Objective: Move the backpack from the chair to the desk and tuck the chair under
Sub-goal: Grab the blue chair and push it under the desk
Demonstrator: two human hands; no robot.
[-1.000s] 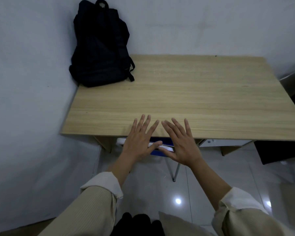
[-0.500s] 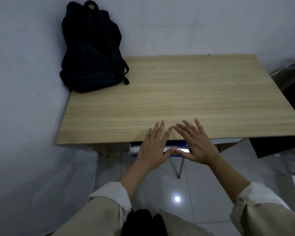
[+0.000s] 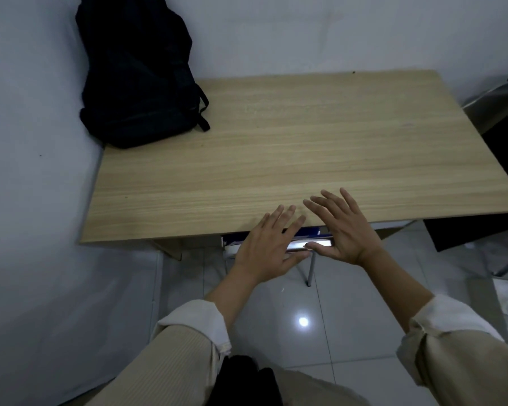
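A black backpack stands on the wooden desk in its far left corner, leaning against the wall. Under the desk's front edge sits the chair; only the blue and shiny top of its back and one metal leg show. My left hand and my right hand hover flat over the chair back and the desk edge, fingers spread, holding nothing. Whether the thumbs touch the chair I cannot tell.
White walls close in the desk at the back and left. A dark object stands beside the desk at the right, with a metal frame behind it. The floor is glossy white tile with a light reflection.
Both hands have drifted right along the desk's front edge and stayed spread. The view has shifted, so the desk and backpack sit differently in the frame. The chair shows a little more.
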